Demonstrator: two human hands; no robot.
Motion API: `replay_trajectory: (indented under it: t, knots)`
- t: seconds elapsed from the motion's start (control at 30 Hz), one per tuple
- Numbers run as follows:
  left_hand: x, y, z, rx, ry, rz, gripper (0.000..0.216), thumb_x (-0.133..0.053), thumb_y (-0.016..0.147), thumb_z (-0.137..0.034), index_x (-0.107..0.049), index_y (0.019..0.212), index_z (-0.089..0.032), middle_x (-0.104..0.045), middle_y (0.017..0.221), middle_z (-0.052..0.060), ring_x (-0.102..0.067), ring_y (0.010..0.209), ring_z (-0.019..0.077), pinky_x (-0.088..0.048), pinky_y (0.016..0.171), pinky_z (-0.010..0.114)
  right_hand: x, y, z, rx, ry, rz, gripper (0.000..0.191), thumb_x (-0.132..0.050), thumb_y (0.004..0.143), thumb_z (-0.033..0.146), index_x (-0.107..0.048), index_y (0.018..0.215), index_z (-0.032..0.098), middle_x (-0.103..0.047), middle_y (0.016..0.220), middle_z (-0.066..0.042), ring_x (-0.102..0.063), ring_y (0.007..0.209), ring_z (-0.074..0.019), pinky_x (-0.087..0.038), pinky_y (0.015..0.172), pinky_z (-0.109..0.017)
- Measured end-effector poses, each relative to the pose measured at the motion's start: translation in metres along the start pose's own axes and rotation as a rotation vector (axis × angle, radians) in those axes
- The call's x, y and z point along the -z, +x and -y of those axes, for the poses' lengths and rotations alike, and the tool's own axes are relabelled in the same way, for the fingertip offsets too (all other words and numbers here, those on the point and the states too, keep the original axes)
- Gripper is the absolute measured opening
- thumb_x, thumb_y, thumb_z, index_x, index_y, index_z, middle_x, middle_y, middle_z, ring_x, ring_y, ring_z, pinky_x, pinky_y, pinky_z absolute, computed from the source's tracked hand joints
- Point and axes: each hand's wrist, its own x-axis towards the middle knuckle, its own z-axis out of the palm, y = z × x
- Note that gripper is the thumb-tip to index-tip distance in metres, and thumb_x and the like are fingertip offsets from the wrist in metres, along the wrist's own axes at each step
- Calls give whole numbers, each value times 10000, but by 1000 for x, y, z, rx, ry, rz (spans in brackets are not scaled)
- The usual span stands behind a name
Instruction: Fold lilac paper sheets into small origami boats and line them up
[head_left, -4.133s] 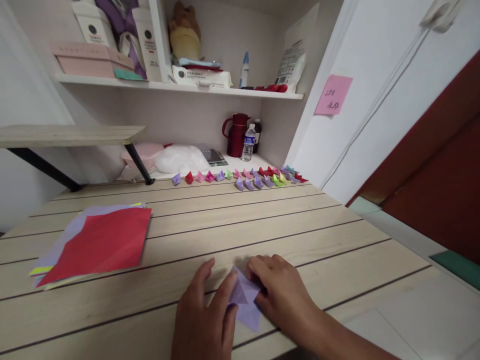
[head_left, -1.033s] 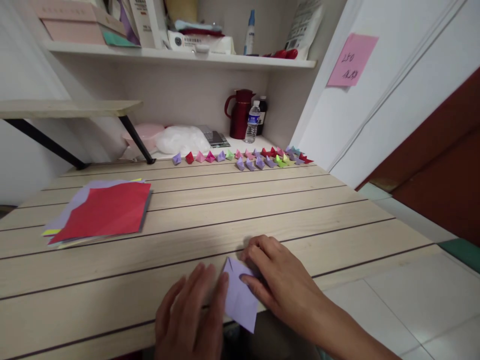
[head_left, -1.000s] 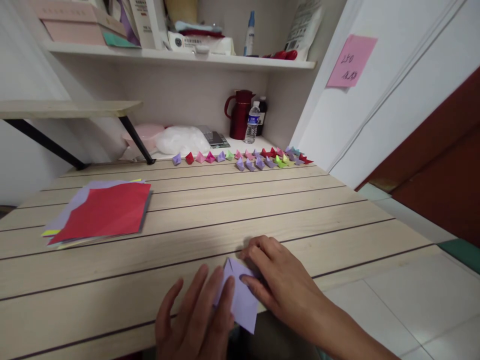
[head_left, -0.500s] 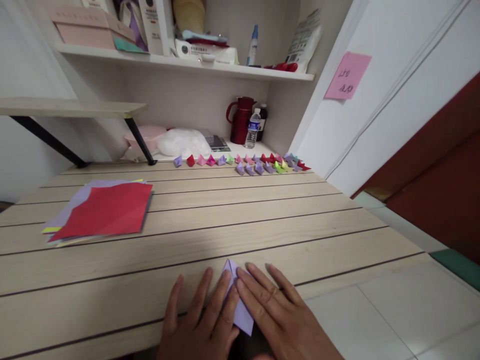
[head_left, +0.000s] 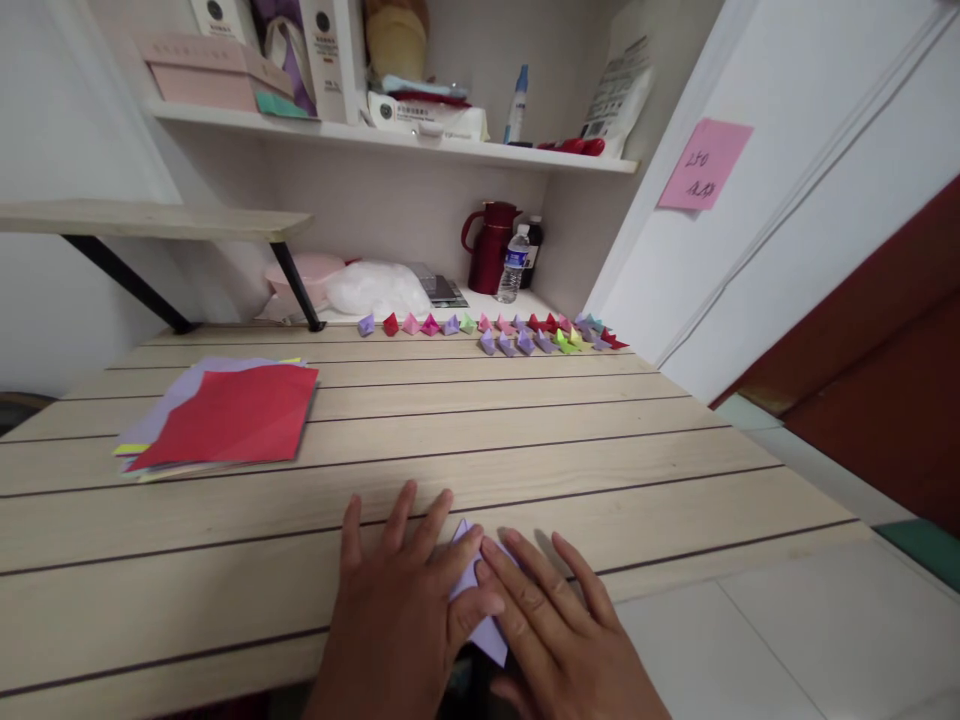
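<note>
A folded piece of lilac paper point(head_left: 489, 640) lies at the table's front edge, its lower tip reaching past that edge. My left hand point(head_left: 405, 600) is spread, with its index finger and thumb resting on the paper's left side and the other fingers apart over the wood. My right hand point(head_left: 551, 620) lies flat with fingers stretched out, its fingertips pressing on the paper's right side. Both hands cover much of the paper, so its full folded shape is hidden.
To the left lies a stack of coloured paper sheets point(head_left: 232, 415), red on top. Several small folded paper pieces point(head_left: 525, 342) line the table's back edge. Behind them stand a dark red jug point(head_left: 493, 250) and a water bottle point(head_left: 513, 265). A raised wooden shelf point(head_left: 150, 220) is at the left.
My left hand has spread, its outer fingers moving off the paper and its thumb coming onto it. My right hand stays on the paper. The view has shifted slightly.
</note>
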Motion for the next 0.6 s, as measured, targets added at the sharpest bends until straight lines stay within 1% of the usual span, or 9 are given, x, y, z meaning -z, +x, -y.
replay_trajectory:
  t: [0.07,0.13,0.27,0.37,0.43,0.5,0.53,0.57,0.6]
  knots:
    - [6,3,-1,51,-59,87,431,-404,943,-584,-586,1296,-416,-517,1451,1,-473,1337,424,-253,974,855,-1,2,4,-18,-42,-35,391,-517,946,302,-615,1294,153,-637,1358,-53,-502,1293,-280,-277,1125,-450]
    - [9,2,-3,89,-104,136,443,-400,944,-581,-549,1330,-424,-467,1483,-7,-442,1364,414,-266,995,846,-3,5,6,-28,-69,-79,355,-482,969,289,-639,1259,157,-686,1284,-52,-551,1221,-265,-329,1066,-416]
    - [8,-1,-7,127,-159,147,473,-409,947,-551,-476,1392,-404,-402,1522,-1,-385,1405,397,-288,1031,810,-10,12,9,-72,-16,-122,336,-396,1034,294,-663,1208,187,-740,1153,-22,-624,1080,-210,-424,943,-345]
    - [3,-1,-9,172,-186,133,504,-486,925,-519,-496,1395,-338,-430,1509,42,-394,1400,398,-242,1057,811,-15,13,11,-105,27,-210,321,-385,1043,282,-689,1103,201,-753,1080,-16,-646,1019,-200,-460,901,-332]
    - [-3,-7,-4,206,-229,80,492,-491,925,-500,-535,1373,-301,-486,1479,68,-429,1382,385,-231,1069,803,-17,9,13,-117,106,-259,269,-426,1029,229,-694,1026,221,-758,1029,2,-664,964,-179,-474,878,-312]
    - [-9,-20,9,228,-329,-31,452,-415,955,-484,-582,1333,-301,-557,1431,66,-480,1353,344,-267,1087,762,-17,2,16,-189,283,-273,245,-455,1026,209,-691,966,241,-760,953,19,-679,901,-156,-486,837,-287]
    - [-11,-29,16,235,-420,-96,444,-364,968,-484,-627,1281,-309,-599,1395,56,-521,1322,317,-295,1102,721,-16,-1,18,-247,412,-283,243,-464,1029,235,-691,943,247,-758,915,18,-684,873,-156,-491,819,-284]
    - [-12,-37,24,260,-533,-154,452,-311,985,-469,-630,1272,-325,-612,1385,37,-546,1303,275,-340,1122,642,-14,-3,19,-326,570,-291,236,-485,1023,282,-693,915,249,-754,885,9,-688,849,-162,-499,798,-286]
    - [-11,-44,29,282,-663,-190,472,-272,993,-467,-617,1286,-333,-631,1366,25,-575,1274,246,-435,1089,551,-11,-4,21,-442,750,-296,229,-523,1004,334,-691,875,247,-750,854,-2,-691,817,-172,-511,767,-287]
